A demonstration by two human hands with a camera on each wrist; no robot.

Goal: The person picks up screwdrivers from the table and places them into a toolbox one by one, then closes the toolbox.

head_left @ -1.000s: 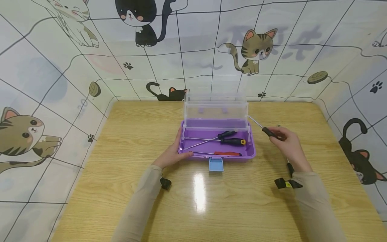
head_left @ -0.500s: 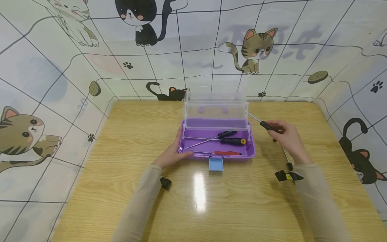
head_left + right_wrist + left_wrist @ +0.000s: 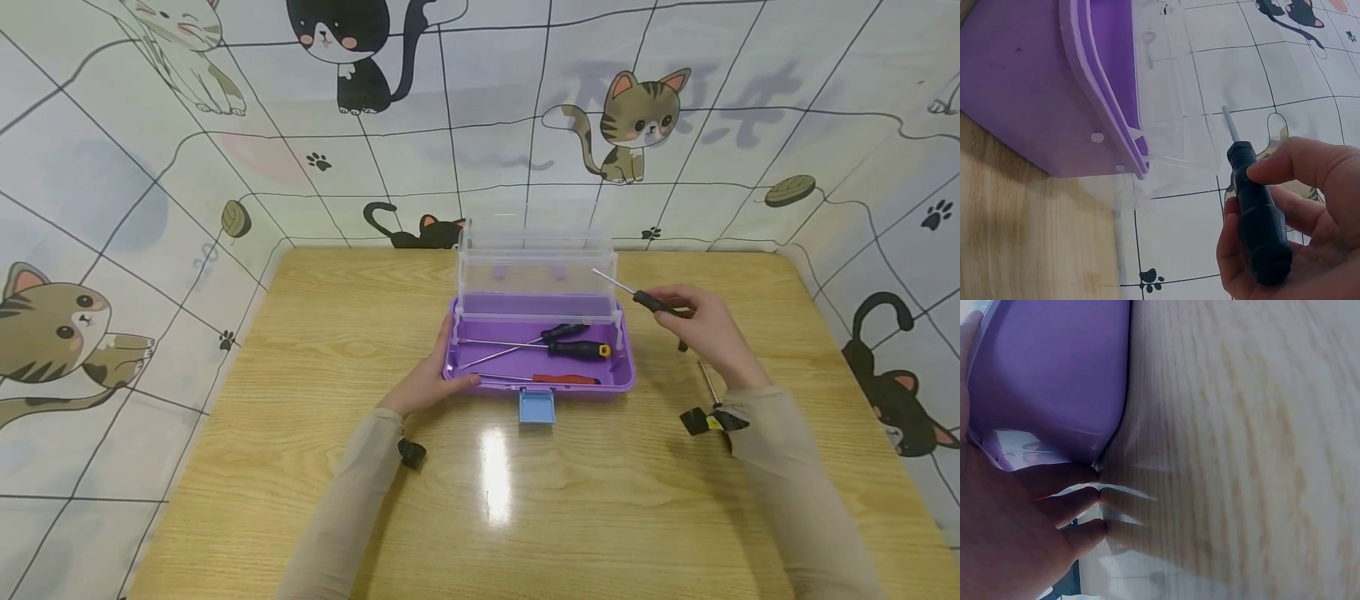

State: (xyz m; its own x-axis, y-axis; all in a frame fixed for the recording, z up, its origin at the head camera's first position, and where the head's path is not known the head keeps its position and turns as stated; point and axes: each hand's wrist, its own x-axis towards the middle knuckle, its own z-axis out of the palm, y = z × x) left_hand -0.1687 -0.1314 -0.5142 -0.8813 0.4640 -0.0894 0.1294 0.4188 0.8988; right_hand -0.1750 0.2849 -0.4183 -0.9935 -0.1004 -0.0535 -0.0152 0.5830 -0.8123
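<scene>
The right hand (image 3: 707, 332) pinches a black-handled screwdriver (image 3: 651, 302), its shaft directed toward the left hand's side. The left hand (image 3: 427, 383) rests spread against the purple box (image 3: 1054, 381), which lies between both hands and contains three further screwdrivers (image 3: 576, 350).

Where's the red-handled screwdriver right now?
In the head view, the slim red-handled screwdriver lies in the purple plastic toolbox, handle rightward, along the near wall, behind the square blue latch and nearer than the black-handled, yellow-ended screwdriver.

I see the right hand (image 3: 1329, 250) gripping a black-handled metal screwdriver (image 3: 1257, 206). A purple plastic box (image 3: 1019, 87) fills the view's upper left.
</scene>
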